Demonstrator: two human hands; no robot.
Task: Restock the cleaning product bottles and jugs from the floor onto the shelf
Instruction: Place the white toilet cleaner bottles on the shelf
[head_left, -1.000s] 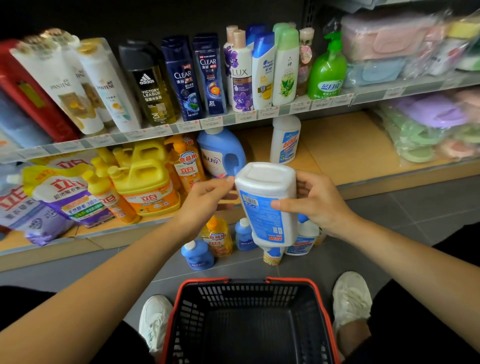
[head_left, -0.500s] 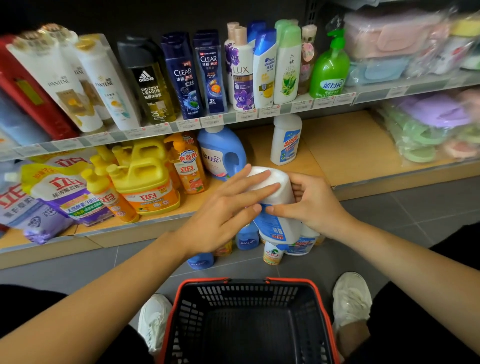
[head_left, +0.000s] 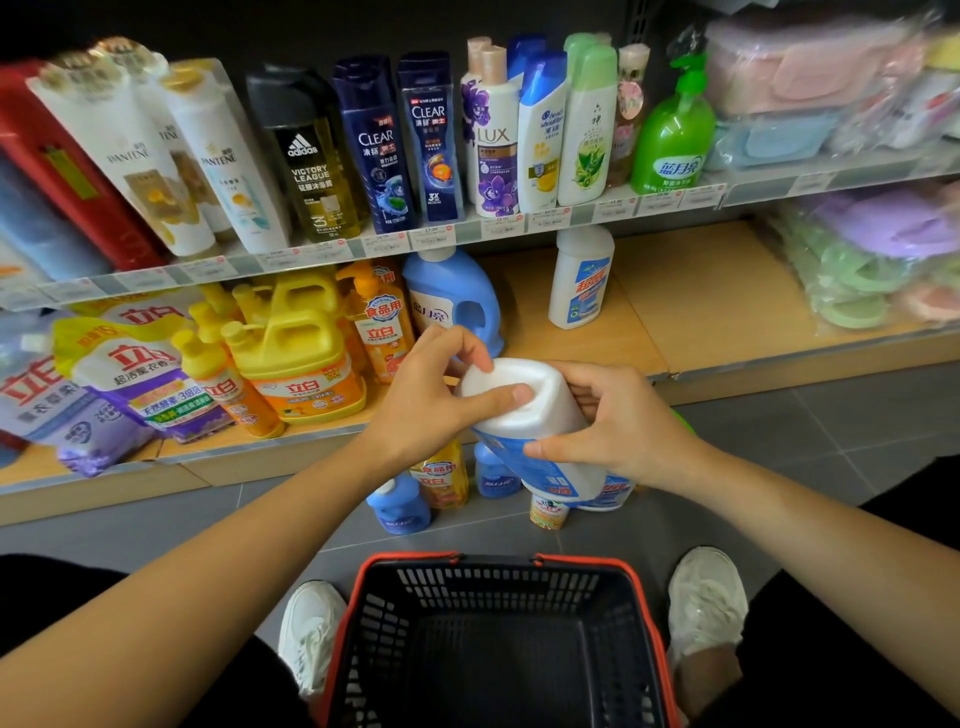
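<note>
A white bottle with a blue label (head_left: 540, 447) is held upside down in front of the wooden bottom shelf (head_left: 706, 306), its flat base pointing up toward me. My left hand (head_left: 431, 395) curls over that base, fingers across the top. My right hand (head_left: 618, 421) grips the bottle's side, thumb on the label. Below on the grey floor stand a small blue bottle (head_left: 397, 501), an orange bottle (head_left: 441, 475), another blue bottle (head_left: 493, 473) and a small can (head_left: 548, 512). A matching white bottle (head_left: 582, 278) stands upright on the shelf.
A blue jug (head_left: 454, 299), yellow jugs (head_left: 296, 343) and refill pouches (head_left: 119, 384) fill the shelf's left part. Shampoo bottles line the upper shelf (head_left: 467, 234). Wrapped plastic goods (head_left: 883, 254) lie at the right. A red and black basket (head_left: 493, 644) sits between my shoes.
The bottle has tilted so its base faces me more. My left hand moved from its side onto the base and now curls over it. The right hand kept its grip.
</note>
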